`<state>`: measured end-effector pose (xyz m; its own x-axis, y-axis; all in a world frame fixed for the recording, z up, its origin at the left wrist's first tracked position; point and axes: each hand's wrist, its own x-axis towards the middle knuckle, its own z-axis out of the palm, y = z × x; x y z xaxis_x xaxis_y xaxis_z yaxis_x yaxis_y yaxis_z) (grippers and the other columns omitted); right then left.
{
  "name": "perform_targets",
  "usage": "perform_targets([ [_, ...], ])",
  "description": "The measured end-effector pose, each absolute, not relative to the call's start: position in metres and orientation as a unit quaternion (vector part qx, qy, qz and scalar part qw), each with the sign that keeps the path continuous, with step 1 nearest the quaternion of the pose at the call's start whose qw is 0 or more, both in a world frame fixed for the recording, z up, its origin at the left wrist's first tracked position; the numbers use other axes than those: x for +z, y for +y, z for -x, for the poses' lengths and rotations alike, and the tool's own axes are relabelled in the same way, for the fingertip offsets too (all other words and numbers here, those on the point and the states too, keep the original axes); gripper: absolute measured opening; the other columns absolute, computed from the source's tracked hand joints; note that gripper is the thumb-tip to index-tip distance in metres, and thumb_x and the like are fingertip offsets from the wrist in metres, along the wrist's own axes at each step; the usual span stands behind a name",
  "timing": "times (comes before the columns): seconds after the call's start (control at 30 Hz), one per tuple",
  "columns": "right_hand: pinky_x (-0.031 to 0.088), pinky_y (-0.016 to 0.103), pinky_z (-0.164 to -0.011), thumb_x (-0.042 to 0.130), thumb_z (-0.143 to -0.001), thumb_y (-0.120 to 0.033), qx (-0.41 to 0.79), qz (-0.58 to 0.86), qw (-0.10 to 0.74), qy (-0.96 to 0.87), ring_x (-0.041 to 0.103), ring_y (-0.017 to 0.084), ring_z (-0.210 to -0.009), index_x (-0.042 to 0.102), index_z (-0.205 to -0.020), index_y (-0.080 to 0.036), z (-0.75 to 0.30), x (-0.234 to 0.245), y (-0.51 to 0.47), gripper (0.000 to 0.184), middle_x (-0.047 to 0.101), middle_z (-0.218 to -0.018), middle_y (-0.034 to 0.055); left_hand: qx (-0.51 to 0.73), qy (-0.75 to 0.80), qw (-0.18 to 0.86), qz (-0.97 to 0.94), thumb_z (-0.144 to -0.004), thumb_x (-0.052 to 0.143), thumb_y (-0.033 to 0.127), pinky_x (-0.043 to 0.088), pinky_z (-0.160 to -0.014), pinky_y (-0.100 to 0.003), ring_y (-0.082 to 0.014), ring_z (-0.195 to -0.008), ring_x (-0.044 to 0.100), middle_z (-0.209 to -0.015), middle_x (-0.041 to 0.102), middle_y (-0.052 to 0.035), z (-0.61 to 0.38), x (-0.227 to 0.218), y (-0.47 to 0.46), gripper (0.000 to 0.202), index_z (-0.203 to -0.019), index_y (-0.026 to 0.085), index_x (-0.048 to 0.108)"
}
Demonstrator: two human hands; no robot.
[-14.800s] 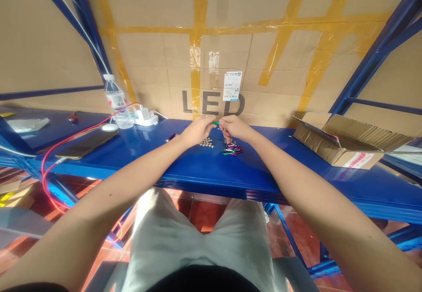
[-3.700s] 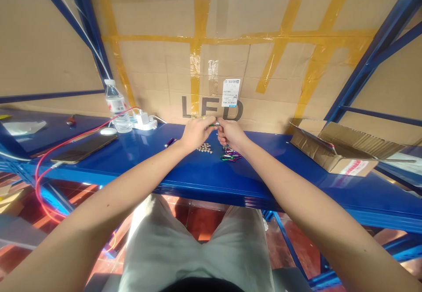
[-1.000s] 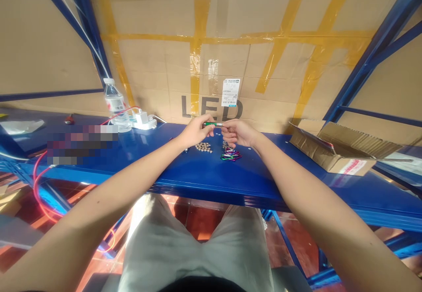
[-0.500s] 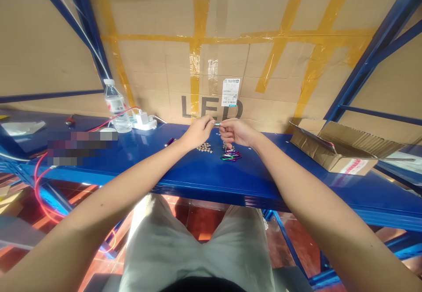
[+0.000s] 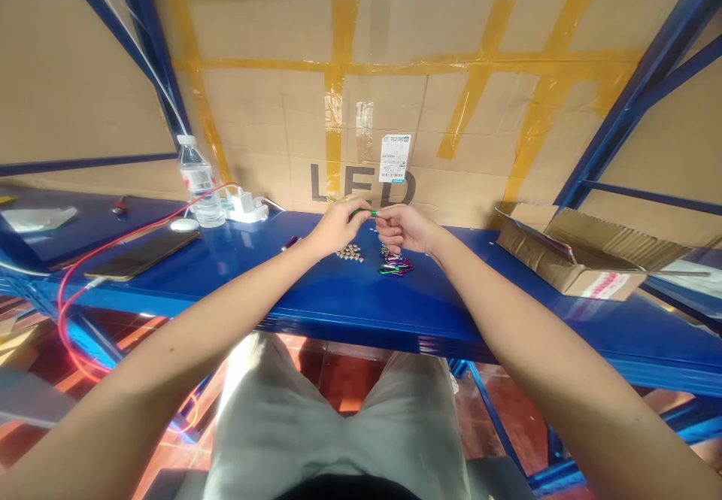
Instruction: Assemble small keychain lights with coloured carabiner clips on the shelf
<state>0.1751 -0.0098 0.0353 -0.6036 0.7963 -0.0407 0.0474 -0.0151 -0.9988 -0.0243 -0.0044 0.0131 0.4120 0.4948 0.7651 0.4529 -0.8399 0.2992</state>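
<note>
My left hand (image 5: 341, 223) is closed in a pinch on one end of a small green metallic tube (image 5: 373, 214), held just above the blue table. From the other side, the fingertips of my right hand (image 5: 407, 227) pinch its other end; most of it is hidden by the fingers. Beneath and between my hands lies a cluster of small round metal pieces (image 5: 350, 253). Below my right hand is a pile of coloured metallic clips (image 5: 395, 264), purple, green and red. A purple tube (image 5: 289, 243) rests beside my left wrist, partly covered.
A blue metal table (image 5: 361, 297) runs across in front of me. At left stand a water bottle (image 5: 201, 184), a power strip (image 5: 248, 210) and a phone (image 5: 144, 254) with a red cable. An opened cardboard box (image 5: 587, 252) sits at right. A large carton (image 5: 253, 124) stands behind.
The held piece shows more plainly green now, where it looked pale and silvery before. My fingers have shifted slightly on it; both hands stay in nearly the same place.
</note>
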Motion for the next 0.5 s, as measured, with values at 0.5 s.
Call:
perform_targets([
  [0.5, 0.022, 0.014, -0.027, 0.035, -0.098, -0.017, 0.758, 0.331, 0.277, -0.490, 0.009, 0.008, -0.036, 0.028, -0.072, -0.025, -0.1714, 0.0406, -0.0110, 0.029, 0.017, -0.045, -0.0105, 0.433, 0.204, -0.116, -0.870, -0.105, 0.042, 0.022, 0.047, -0.080, -0.036, -0.0220, -0.087, 0.056, -0.088, 0.060, -0.0089, 0.0270, 0.0090, -0.0047, 0.025, -0.106, 0.015, 0.065],
])
